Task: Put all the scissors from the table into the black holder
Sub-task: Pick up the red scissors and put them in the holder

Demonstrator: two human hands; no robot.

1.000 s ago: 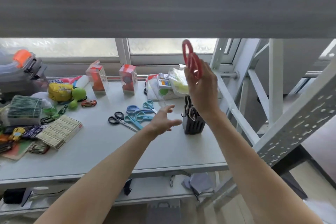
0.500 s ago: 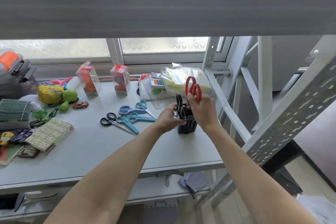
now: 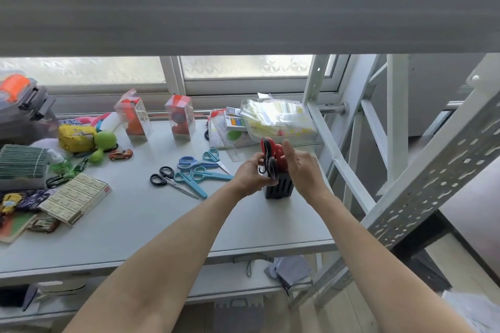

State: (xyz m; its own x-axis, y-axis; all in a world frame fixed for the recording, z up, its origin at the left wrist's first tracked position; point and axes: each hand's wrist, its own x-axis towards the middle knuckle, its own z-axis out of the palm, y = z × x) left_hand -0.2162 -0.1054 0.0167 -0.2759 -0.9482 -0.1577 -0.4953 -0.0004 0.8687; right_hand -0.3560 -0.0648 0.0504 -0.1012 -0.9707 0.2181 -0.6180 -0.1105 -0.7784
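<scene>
The black holder (image 3: pixel 279 189) stands on the grey table (image 3: pixel 140 224) near its right end, with black-handled scissors in it. Red-handled scissors (image 3: pixel 276 151) stick out of its top, blades down inside. My right hand (image 3: pixel 303 167) sits against the red handles with the thumb raised; whether it still grips them is unclear. My left hand (image 3: pixel 251 176) holds the holder's left side and the black handles there. On the table to the left lie black-handled scissors (image 3: pixel 165 178) and three blue-handled scissors (image 3: pixel 198 170).
A clear bag of yellow items (image 3: pixel 278 119) lies just behind the holder. Two small boxed toys (image 3: pixel 157 121), a toy car (image 3: pixel 121 154), a box (image 3: pixel 77 199) and green scissors (image 3: pixel 78 167) crowd the left. A slanted metal brace (image 3: pixel 332 149) runs close on the right.
My right hand brought the red scissors down from head height into the holder. My left hand moved from open above the table onto the holder.
</scene>
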